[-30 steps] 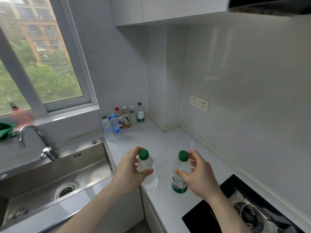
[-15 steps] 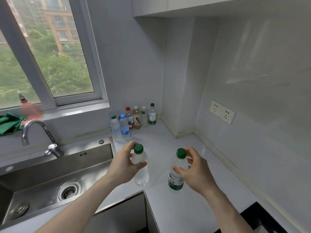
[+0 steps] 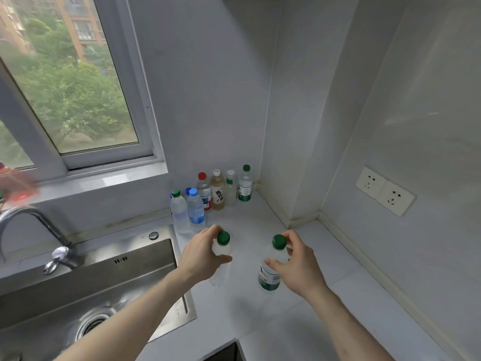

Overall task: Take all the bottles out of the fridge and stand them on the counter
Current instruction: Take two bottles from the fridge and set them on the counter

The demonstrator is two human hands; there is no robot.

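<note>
While upright, bottles [image 3: 270, 272] fill both hands [image 3: 299, 267].

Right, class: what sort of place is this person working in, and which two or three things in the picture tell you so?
Most likely a home kitchen. A steel sink with a curved tap is set into a pale counter under a window, and drink bottles stand grouped in the corner.

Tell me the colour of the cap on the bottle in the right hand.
Green cap, seen best in the head view.
</note>
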